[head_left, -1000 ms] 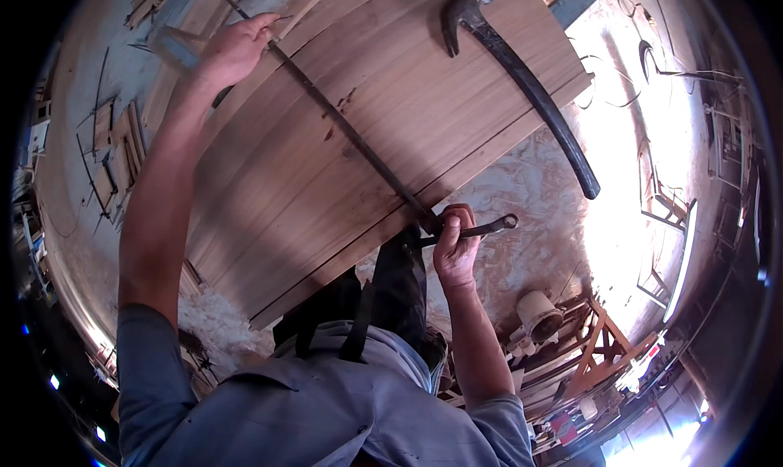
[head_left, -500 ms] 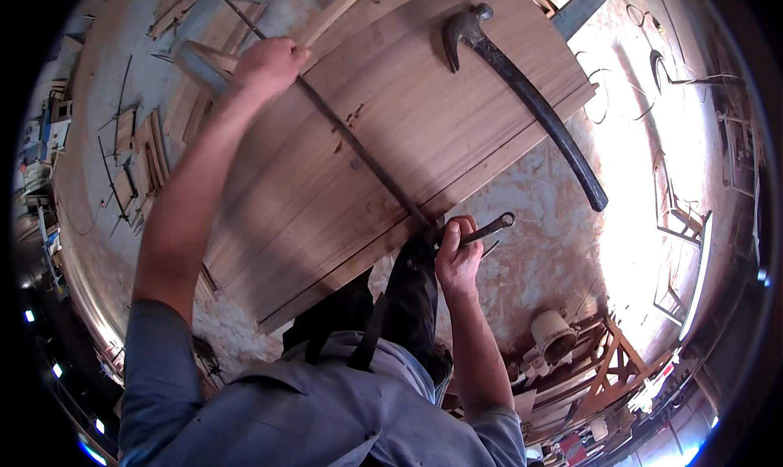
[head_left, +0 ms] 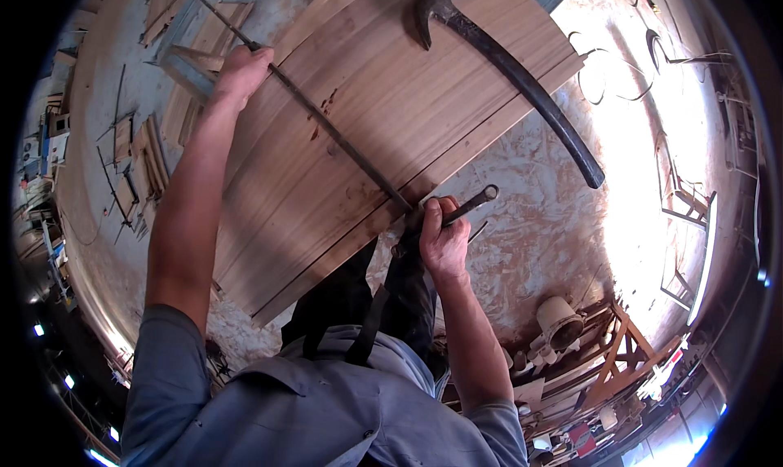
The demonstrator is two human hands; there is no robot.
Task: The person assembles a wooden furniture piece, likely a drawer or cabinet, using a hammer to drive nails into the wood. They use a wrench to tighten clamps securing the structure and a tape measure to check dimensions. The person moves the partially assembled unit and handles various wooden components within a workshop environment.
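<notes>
A long dark metal clamp bar (head_left: 338, 141) lies slantwise across a wide wooden panel (head_left: 391, 84). My left hand (head_left: 242, 74) is closed around the bar by the panel's far left edge, and a small dark piece shows on the bar just past the fingers. At the near edge my right hand (head_left: 444, 239) is closed on a ring-ended wrench (head_left: 471, 205), whose ring sticks out to the right. Its fingertips are by the dark clamp end (head_left: 414, 222), partly hidden by the hand. A thin dark rod (head_left: 479, 232) juts out beside the wrench.
A claw hammer (head_left: 522, 84) lies on the panel, its handle overhanging the right edge. Metal supports (head_left: 189, 77) show beyond the panel. Wood offcuts (head_left: 148, 157) lie at the left; a white bucket (head_left: 557, 320) and a wooden frame (head_left: 616, 357) stand at the lower right.
The whole view has shifted slightly, so panel and hammer appear further up and left. A dark piece on the bar now shows beyond my left hand. Both hands keep their grips.
</notes>
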